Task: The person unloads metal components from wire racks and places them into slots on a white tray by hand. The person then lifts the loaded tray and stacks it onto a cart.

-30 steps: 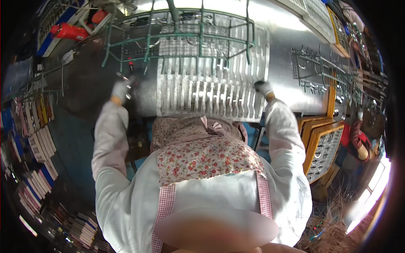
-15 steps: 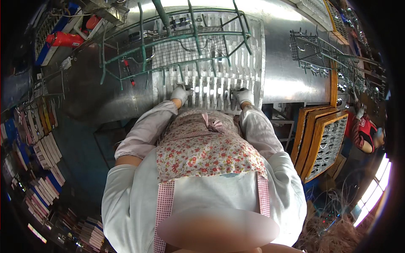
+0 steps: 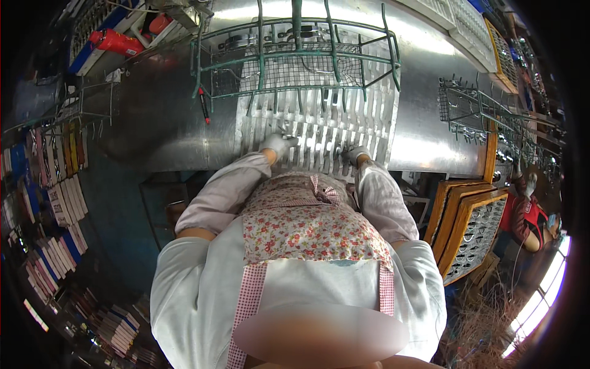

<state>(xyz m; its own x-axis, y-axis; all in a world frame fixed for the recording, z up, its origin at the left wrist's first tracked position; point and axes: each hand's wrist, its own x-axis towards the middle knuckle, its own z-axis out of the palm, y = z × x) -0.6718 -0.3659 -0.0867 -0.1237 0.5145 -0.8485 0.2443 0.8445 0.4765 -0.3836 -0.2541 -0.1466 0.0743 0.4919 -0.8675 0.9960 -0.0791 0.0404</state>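
A pale metal tray with rows of slats [image 3: 375, 126] lies in front of me on the steel worktable. My left hand [image 3: 279, 146], in a light grey glove, rests over the tray's near left part with fingers bent toward the middle. To its right, my right hand [image 3: 356, 155], gloved the same way, is at the near right part, fingers closed and pointing inward. A small dark bit shows by the right fingertips. Whatever either hand grips is too small to make out. Over the tray's far part stands a green wire rack [image 3: 298, 90] with a mesh panel.
A red and black pen-like item [image 3: 204, 106] lies on the steel table [image 3: 166, 132] left of the tray. Another green rack [image 3: 470, 111] is at the right. Wood-framed trays [image 3: 470, 237] lean below it, near a co-worker in red [image 3: 525, 218]. A red bottle [image 3: 115, 42] lies back left.
My view has shifted, so table, rack and tray appear farther right. My right hand has come inward and nearer to me; the gap between my hands has narrowed.
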